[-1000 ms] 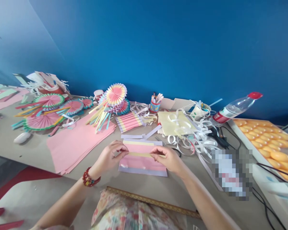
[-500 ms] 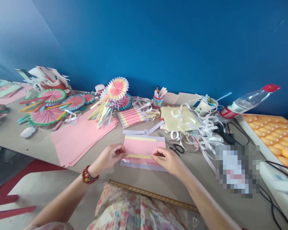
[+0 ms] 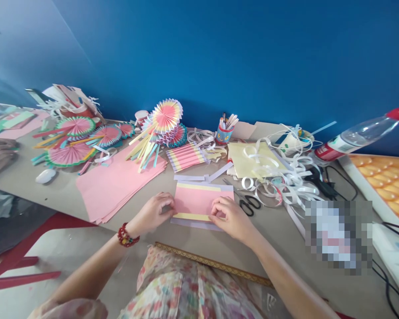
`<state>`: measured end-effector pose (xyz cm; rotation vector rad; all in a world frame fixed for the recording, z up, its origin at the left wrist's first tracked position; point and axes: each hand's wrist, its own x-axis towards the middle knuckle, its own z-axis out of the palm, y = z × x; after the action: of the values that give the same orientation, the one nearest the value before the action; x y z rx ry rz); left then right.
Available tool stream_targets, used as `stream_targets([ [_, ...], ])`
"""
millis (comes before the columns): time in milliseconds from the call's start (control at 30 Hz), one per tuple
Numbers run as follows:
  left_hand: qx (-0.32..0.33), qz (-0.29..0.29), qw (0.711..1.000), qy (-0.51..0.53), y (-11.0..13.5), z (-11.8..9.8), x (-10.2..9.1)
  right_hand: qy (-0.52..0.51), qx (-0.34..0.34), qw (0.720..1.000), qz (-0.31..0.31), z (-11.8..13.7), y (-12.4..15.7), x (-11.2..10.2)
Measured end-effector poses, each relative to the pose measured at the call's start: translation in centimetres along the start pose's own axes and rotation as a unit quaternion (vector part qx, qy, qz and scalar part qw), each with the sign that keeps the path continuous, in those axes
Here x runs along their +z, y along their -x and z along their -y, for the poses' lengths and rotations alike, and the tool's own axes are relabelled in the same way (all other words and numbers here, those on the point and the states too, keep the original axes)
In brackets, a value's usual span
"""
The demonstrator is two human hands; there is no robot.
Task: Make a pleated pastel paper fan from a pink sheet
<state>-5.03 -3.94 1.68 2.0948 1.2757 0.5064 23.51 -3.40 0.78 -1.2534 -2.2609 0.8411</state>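
A pink paper sheet (image 3: pixel 197 199) lies on a lavender sheet (image 3: pixel 199 225), whose edges show at top, right and bottom. One yellow strip runs along the pink sheet's far edge. Along its near edge lies a second yellow paper strip (image 3: pixel 193 216). My left hand (image 3: pixel 155 212) pinches the left end of this near strip, thumb and forefinger closed. At the other end my right hand (image 3: pixel 232 217) is curled, its thumb and fingers closed on the strip against the paper. Black-handled scissors (image 3: pixel 250 204) rest just right of the sheets.
Stacked pink paper (image 3: pixel 119 188) lies left, with folded paper rosettes (image 3: pixel 167 116) behind. Curled white strips (image 3: pixel 294 186), a plastic bottle (image 3: pixel 355 139) and a pen cup (image 3: pixel 224 134) stand beyond. Another person's hand (image 3: pixel 0 155) rests far left. A ruler-like patterned strip (image 3: pixel 216 264) lies near me.
The near yellow strip has come down from above the pink sheet's near edge to lie along it, with both hands still at its ends. The view has shifted slightly.
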Motion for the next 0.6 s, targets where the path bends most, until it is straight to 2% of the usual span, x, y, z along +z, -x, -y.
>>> stream_targets([
  [267,0.025,0.014,0.999,-0.016,0.11,1.04,0.34,0.039,-0.013,0.999,0.001,-0.03,-0.08,0.75],
  [600,0.024,0.027,0.999,-0.038,0.1,0.91,0.27,0.061,0.006,0.998,0.007,0.32,-0.08,0.99],
])
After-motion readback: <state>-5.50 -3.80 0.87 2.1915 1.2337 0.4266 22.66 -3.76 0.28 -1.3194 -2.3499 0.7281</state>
